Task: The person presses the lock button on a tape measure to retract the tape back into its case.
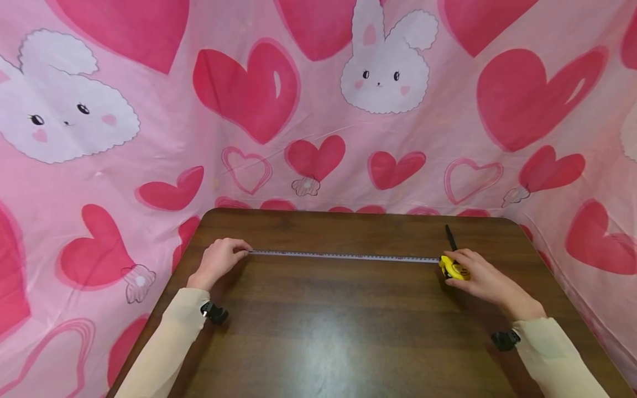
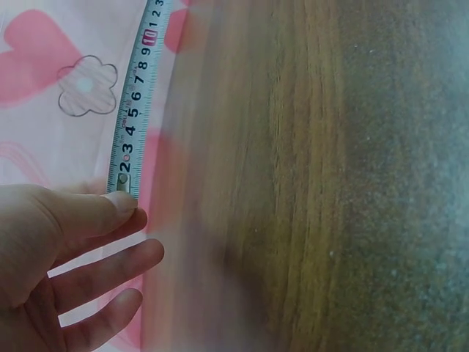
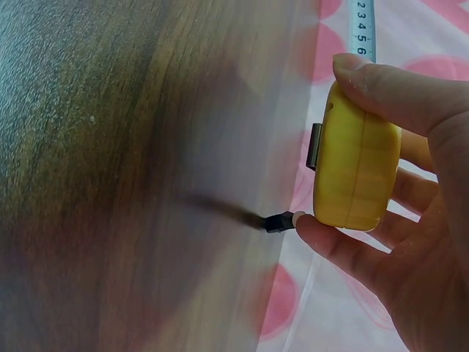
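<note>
My left hand pinches the end of a tape measure's blade between thumb and index finger, its other fingers spread apart. From there the pale blade runs straight across the table to the right. Its yellow tape measure case is gripped by my right hand. In the right wrist view the thumb lies at the top of the case, near where the blade comes out, and the other fingers wrap its side and bottom. A black strap-like strip sticks out beyond the case.
The brown wooden table has rounded back corners. Pink fabric with hearts and rabbits hangs close behind its back edge and along both sides. A black wrist camera sits on each sleeve cuff.
</note>
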### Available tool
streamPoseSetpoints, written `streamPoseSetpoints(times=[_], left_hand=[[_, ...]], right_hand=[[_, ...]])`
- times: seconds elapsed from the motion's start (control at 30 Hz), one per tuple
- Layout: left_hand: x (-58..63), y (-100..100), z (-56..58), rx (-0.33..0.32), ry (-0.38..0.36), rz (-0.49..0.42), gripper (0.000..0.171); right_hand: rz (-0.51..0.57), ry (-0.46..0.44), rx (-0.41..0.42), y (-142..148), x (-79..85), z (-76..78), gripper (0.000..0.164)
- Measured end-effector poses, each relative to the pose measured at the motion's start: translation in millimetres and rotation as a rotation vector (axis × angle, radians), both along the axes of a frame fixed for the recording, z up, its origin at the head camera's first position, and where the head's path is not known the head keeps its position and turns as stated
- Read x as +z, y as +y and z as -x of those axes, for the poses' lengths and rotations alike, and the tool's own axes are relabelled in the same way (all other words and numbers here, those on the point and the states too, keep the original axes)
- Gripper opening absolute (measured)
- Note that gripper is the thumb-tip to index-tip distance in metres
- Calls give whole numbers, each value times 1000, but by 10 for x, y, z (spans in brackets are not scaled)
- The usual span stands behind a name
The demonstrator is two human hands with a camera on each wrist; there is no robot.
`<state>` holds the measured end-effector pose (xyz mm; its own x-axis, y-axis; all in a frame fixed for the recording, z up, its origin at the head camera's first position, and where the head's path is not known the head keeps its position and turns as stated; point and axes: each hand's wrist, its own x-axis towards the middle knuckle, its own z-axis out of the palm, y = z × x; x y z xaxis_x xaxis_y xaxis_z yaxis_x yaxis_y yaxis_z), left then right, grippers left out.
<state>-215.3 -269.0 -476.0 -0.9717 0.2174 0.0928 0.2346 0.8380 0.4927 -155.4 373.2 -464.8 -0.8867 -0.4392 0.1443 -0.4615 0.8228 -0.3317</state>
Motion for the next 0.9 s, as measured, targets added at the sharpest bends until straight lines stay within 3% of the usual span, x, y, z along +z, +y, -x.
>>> streamPoseSetpoints(times=[0.9], left_hand=[[-26, 66, 61, -6, -20, 9, 15]], right_hand=[[-4, -23, 20, -109, -9, 83, 65]])
